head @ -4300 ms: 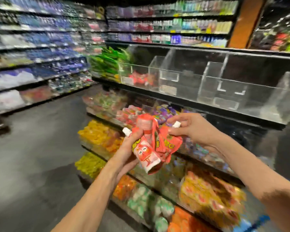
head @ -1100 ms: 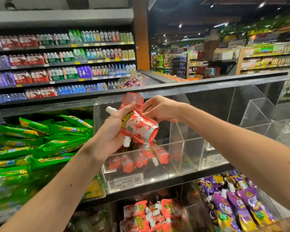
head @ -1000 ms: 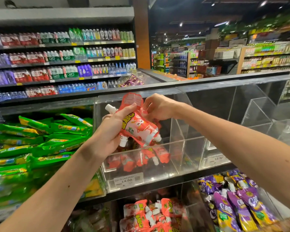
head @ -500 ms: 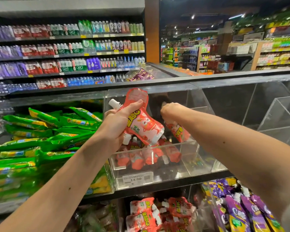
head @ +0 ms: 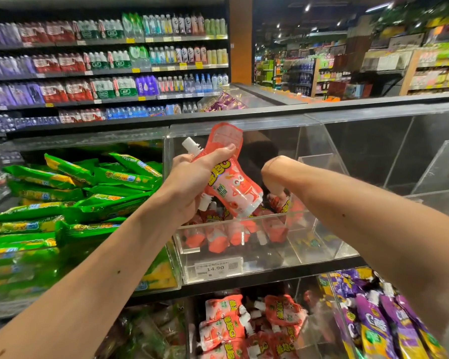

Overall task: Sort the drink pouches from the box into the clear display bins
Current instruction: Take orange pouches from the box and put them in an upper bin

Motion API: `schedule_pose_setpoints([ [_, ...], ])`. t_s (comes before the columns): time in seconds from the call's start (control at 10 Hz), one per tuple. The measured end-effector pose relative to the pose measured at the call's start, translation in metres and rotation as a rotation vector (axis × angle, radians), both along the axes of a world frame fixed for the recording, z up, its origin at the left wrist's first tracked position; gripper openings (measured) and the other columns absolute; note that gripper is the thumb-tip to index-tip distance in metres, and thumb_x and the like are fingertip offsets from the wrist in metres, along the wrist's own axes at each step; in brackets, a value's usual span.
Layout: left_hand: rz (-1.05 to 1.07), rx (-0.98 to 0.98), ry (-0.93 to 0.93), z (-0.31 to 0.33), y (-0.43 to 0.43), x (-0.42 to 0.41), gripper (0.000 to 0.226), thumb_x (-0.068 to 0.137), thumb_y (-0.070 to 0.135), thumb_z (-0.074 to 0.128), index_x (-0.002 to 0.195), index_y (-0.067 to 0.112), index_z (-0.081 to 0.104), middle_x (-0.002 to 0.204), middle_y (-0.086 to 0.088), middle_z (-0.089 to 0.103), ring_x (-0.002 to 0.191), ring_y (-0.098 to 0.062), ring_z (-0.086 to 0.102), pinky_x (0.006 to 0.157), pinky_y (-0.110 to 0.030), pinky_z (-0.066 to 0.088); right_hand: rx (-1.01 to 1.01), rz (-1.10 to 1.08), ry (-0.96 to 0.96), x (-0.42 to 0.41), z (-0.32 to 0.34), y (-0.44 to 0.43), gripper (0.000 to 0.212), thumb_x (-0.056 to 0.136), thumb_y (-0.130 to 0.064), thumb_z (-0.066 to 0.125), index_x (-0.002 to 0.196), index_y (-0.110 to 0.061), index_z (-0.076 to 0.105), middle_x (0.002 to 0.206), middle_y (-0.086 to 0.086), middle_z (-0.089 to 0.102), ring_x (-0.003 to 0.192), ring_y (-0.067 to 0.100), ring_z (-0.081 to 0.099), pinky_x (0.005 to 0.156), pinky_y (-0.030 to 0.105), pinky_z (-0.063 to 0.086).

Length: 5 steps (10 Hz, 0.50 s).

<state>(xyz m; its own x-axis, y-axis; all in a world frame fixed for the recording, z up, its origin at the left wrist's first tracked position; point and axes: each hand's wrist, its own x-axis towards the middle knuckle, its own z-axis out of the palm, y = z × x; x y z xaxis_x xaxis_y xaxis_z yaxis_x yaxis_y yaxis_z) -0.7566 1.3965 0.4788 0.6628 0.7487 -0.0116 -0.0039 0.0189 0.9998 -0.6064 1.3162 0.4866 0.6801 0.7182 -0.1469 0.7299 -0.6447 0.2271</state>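
My left hand (head: 192,177) grips a bunch of red drink pouches (head: 231,187) with white spouts, held over the open top of a clear display bin (head: 319,244). My right hand (head: 272,174) is bent down at the wrist and reaches into that bin. Its fingertips pinch the top of one red pouch (head: 287,207), which hangs upright, and the held bunch partly hides them. Several red pouches (head: 218,237) lie on the bin's floor behind its front wall.
A bin of green pouches (head: 88,193) stands to the left. Clear bins (head: 373,164) continue to the right. On the shelf below lie red pouches (head: 244,327) and purple pouches (head: 373,320). A price tag (head: 215,266) reads 14.90. Bottle shelves (head: 140,60) stand behind.
My right hand took one red pouch from the bunch and has gone down into the clear bin with it. My left hand stays above the bin with the remaining pouches.
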Motion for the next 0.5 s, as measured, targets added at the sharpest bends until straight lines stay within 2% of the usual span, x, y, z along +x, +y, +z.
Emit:
schedule_pose_setpoints([
  [0.1,0.013,0.006,-0.007,-0.002,0.001,-0.002,0.080,0.063,0.047,0.088,0.124,0.008,0.053,0.102,-0.015,0.072,0.079,-0.027,0.075,0.081,-0.051,0.060,-0.251,0.070,0.006,0.007,0.005,0.014,0.021,0.097,-0.023,0.059,0.111,-0.009,0.068,0.098,0.004,0.068,0.101,0.023,0.062,0.073,0.029,0.051],
  [0.2,0.042,-0.004,-0.005,-0.001,0.006,-0.005,0.089,0.058,0.051,0.088,0.126,0.011,0.048,0.108,-0.015,0.070,0.082,-0.028,0.075,0.083,-0.054,0.059,-0.176,0.167,0.418,0.013,0.015,0.020,0.023,0.092,-0.016,0.065,0.113,-0.007,0.068,0.105,0.016,0.070,0.098,0.025,0.066,0.088,0.039,0.058],
  [0.3,0.037,0.002,0.017,-0.001,0.008,-0.009,0.099,0.051,0.059,0.088,0.127,0.015,0.045,0.118,-0.013,0.065,0.085,-0.027,0.075,0.083,-0.052,0.059,0.135,0.342,0.995,0.005,0.030,0.001,0.034,0.092,-0.003,0.064,0.125,-0.010,0.061,0.117,0.018,0.070,0.106,0.028,0.068,0.094,0.038,0.056],
  [0.4,-0.010,0.043,-0.011,-0.001,0.005,-0.008,0.066,0.069,0.050,0.085,0.112,0.004,0.063,0.105,-0.016,0.073,0.082,-0.026,0.075,0.082,-0.043,0.059,0.410,0.399,1.280,0.001,0.030,-0.017,0.039,0.094,0.004,0.056,0.132,-0.003,0.055,0.119,0.018,0.069,0.101,0.028,0.067,0.094,0.040,0.054],
  [0.5,0.048,0.191,-0.037,0.000,0.005,-0.005,0.042,0.078,0.042,0.080,0.094,0.005,0.069,0.093,-0.014,0.075,0.082,-0.025,0.075,0.083,-0.043,0.059,0.613,0.333,1.374,-0.001,0.027,-0.023,0.033,0.097,-0.007,0.057,0.130,-0.001,0.057,0.107,0.016,0.069,0.088,0.023,0.067,0.082,0.034,0.059],
])
